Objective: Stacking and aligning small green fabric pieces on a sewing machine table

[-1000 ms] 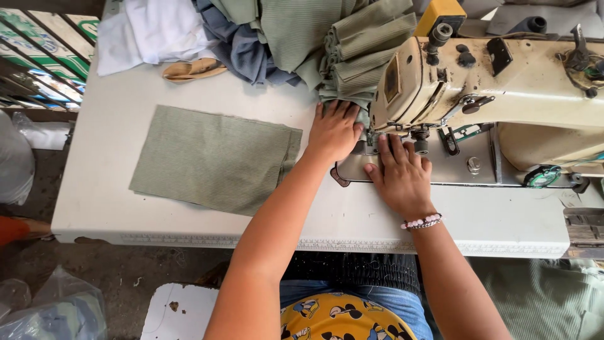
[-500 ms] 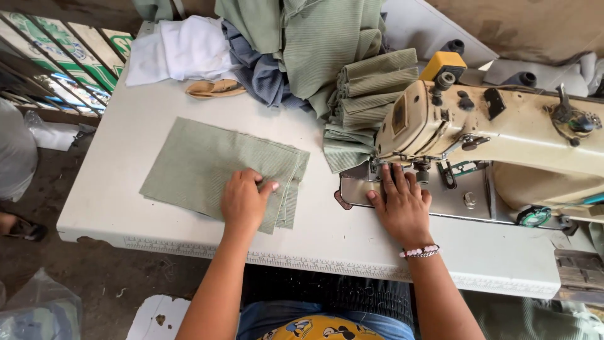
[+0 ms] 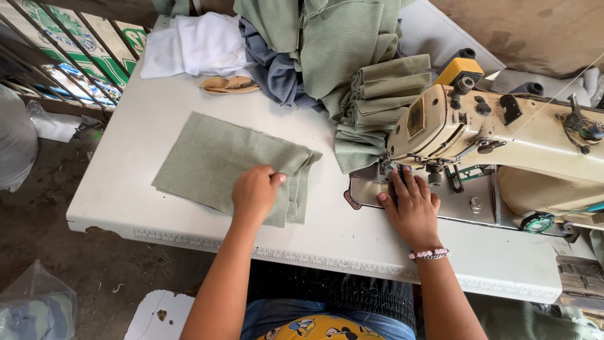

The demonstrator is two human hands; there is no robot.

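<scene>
Our left hand (image 3: pixel 255 192) pinches the top layer of the green cloth stack (image 3: pixel 214 164) lying on the table (image 3: pixel 119 195); our right hand (image 3: pixel 412 208) rests flat, fingers spread, on the sewing machine (image 3: pixel 503 145) bed.

Count, head view:
- Hands: 2, left hand (image 3: pixel 255 192) and right hand (image 3: pixel 412 204).
- Sewing machine (image 3: pixel 503 135): 1.
- Flat green fabric stack (image 3: pixel 214 160) on tabletop (image 3: pixel 352 233): 1; number of layers cannot be told.
- Folded green pieces (image 3: pixel 384 94) beside machine: count unclear.
- White cloth (image 3: pixel 195 44): 1.
- Bead bracelet (image 3: pixel 429 254): 1.
</scene>
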